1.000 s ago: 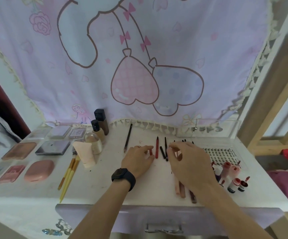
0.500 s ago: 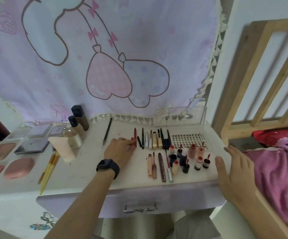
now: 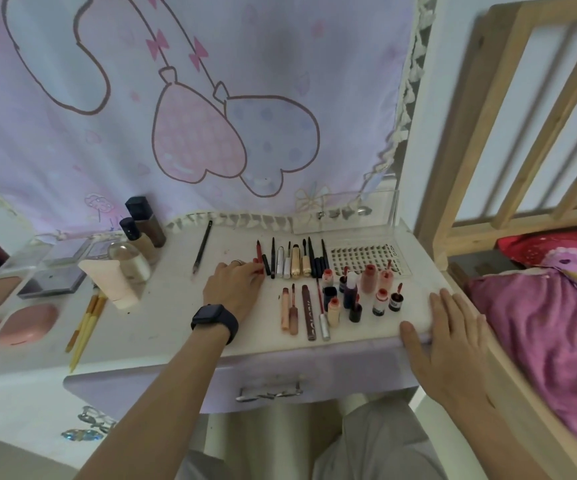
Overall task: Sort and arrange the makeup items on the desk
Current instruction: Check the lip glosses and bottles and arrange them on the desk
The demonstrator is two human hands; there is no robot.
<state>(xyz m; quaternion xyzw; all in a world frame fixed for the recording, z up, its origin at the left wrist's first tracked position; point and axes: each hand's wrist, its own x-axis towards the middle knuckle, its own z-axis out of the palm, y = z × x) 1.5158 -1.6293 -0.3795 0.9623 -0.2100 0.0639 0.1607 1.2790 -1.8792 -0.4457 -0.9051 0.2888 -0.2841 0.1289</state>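
On the white desk (image 3: pixel 162 317) a row of pencils and slim tubes (image 3: pixel 290 261) lies side by side. In front of it lie several lip glosses (image 3: pixel 301 313), and small bottles (image 3: pixel 359 292) stand to their right. My left hand (image 3: pixel 233 285), with a black watch on the wrist, rests at the row's left end. Its curled fingers pinch the lower end of a red pencil (image 3: pixel 258 249). My right hand (image 3: pixel 449 341) lies flat with straight fingers on the desk's front right corner and holds nothing.
A lone black pencil (image 3: pixel 202 247), foundation bottles (image 3: pixel 145 223), a cream tube (image 3: pixel 110 282), brushes (image 3: pixel 86 320), palettes (image 3: pixel 51 278) and pink compacts (image 3: pixel 27 323) fill the left side. A lash tray (image 3: pixel 366 261) and clear box (image 3: pixel 346 213) sit back right. A bed (image 3: pixel 539 306) borders the right.
My right hand left the pencils and swung right, down onto the desk's front corner. The view turned to the right. My left hand stayed by the red pencil.
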